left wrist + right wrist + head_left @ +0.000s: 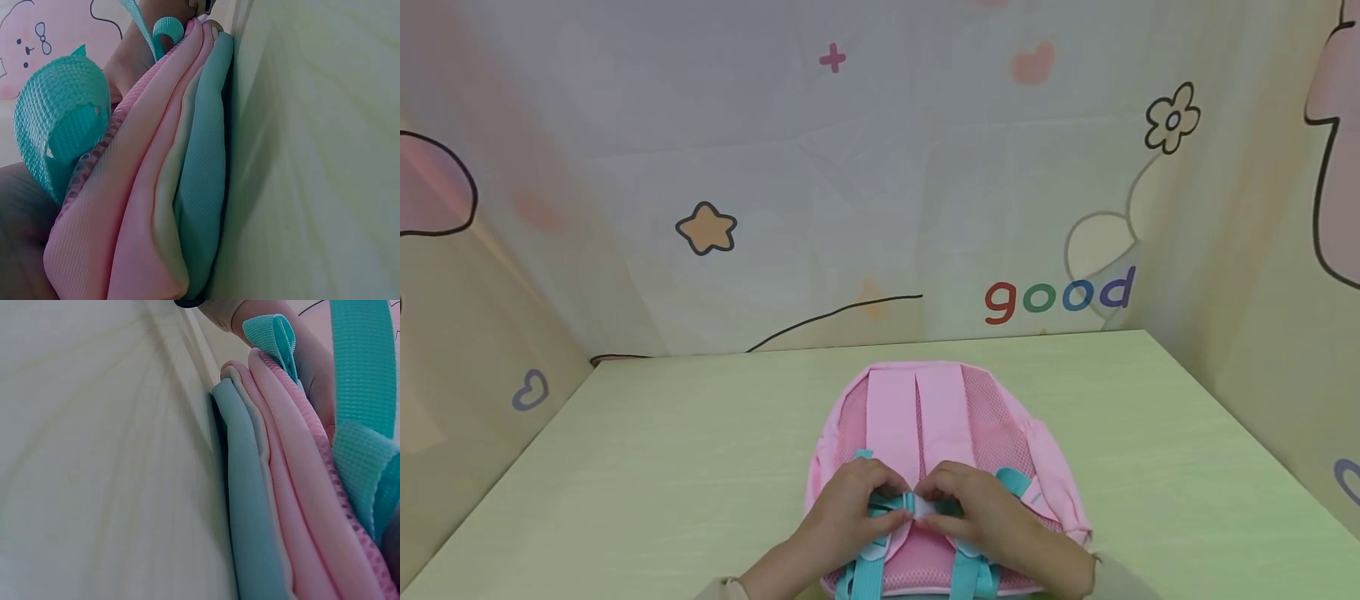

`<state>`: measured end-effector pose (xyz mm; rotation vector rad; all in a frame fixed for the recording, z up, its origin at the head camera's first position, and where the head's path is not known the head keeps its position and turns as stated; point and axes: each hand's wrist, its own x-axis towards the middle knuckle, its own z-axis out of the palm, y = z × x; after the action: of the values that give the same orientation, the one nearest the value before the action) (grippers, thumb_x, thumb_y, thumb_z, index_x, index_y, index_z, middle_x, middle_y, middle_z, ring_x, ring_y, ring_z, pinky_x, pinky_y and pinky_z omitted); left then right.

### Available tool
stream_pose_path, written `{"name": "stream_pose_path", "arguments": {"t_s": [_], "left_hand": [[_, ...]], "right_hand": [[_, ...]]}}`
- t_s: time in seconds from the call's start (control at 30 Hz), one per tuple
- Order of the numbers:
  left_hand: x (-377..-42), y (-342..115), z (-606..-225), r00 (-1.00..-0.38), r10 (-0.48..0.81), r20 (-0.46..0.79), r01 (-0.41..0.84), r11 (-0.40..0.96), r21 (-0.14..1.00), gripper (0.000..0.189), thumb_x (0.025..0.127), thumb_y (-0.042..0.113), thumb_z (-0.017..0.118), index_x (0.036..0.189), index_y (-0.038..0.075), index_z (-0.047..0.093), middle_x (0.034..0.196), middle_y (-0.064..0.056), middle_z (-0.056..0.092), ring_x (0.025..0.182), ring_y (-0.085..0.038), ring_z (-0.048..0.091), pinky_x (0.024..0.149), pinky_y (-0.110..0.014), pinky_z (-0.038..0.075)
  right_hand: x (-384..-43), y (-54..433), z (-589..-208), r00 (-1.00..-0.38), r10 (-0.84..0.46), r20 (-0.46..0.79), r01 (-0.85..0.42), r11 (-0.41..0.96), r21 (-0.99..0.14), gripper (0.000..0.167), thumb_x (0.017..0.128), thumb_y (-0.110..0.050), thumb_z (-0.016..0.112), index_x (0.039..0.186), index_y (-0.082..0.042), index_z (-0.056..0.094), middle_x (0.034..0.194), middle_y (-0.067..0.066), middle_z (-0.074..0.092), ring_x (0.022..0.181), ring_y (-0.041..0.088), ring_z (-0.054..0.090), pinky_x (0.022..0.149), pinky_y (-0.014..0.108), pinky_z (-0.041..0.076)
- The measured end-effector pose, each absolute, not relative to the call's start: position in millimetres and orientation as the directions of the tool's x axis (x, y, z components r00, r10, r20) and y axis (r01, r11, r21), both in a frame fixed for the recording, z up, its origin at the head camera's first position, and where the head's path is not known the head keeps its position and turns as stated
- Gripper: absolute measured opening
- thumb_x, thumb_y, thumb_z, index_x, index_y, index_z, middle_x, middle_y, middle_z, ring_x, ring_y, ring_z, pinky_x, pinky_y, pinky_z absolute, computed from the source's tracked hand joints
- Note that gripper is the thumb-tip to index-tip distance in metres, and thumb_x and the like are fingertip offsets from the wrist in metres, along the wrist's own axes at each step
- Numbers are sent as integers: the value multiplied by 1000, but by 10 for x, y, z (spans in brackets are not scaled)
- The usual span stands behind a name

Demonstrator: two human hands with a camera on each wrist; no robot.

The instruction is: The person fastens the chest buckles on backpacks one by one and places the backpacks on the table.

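Note:
A pink backpack (891, 412) lies on the table with its mesh back and shoulder straps facing up. Over its lower middle, a chest-strap buckle (919, 507) with a pale part joins teal webbing. My left hand (848, 508) pinches the buckle's left side between thumb and fingers. From the other side, my right hand (983, 510) pinches the pale part. Loops of teal webbing (62, 112) stand up from the bag's edge in the left wrist view. In the right wrist view, the bag's layered pink side (300, 469) shows, but the fingertips are hidden.
The pale green table (700, 442) extends to both sides of the bag. A patterned cloth backdrop (790, 167) encloses the back and sides. Teal strap ends (868, 577) hang toward the bag's near edge.

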<state>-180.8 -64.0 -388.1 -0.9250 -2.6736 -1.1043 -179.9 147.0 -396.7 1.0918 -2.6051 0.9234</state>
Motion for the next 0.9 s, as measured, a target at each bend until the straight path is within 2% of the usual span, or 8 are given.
{"name": "stream_pose_path", "arguments": {"t_s": [0.23,0.53,0.8,0.9], "left_hand": [[-1836,-596,-3874,-791,511,336,599,539,593,16,82,16,75,96,10,70,91,2,67,87,-8,56,77,-19,49],[-1848,-568,-3848,-807,503,309,575,549,607,18,82,15,75,98,10,70,93,2,68,88,-6,56,79,-19,50],[-1833,-547,-3802,-797,519,309,588,552,591,19,84,17,73,101,8,70,97,1,69,90,-7,57,80,-18,51],[-1823,-539,-3789,-780,527,339,619,564,547,19,83,16,73,100,8,69,97,1,69,89,-8,58,79,-19,51]], "right_hand": [[-1817,1515,-3997,-698,-574,428,-713,501,-490,19,83,-12,73,101,-10,67,93,-4,65,83,2,60,75,21,54],[-1839,1560,-3970,-684,-586,433,-726,495,-477,19,84,-11,71,103,-10,67,95,-4,66,84,3,61,76,22,54],[-1847,1607,-3963,-680,-590,436,-732,506,-457,20,84,-12,72,103,-10,67,95,-4,66,85,4,61,76,22,54],[-1835,1622,-3950,-686,-589,427,-726,523,-447,20,84,-13,71,104,-10,68,95,-3,66,84,4,62,76,22,54]]}}
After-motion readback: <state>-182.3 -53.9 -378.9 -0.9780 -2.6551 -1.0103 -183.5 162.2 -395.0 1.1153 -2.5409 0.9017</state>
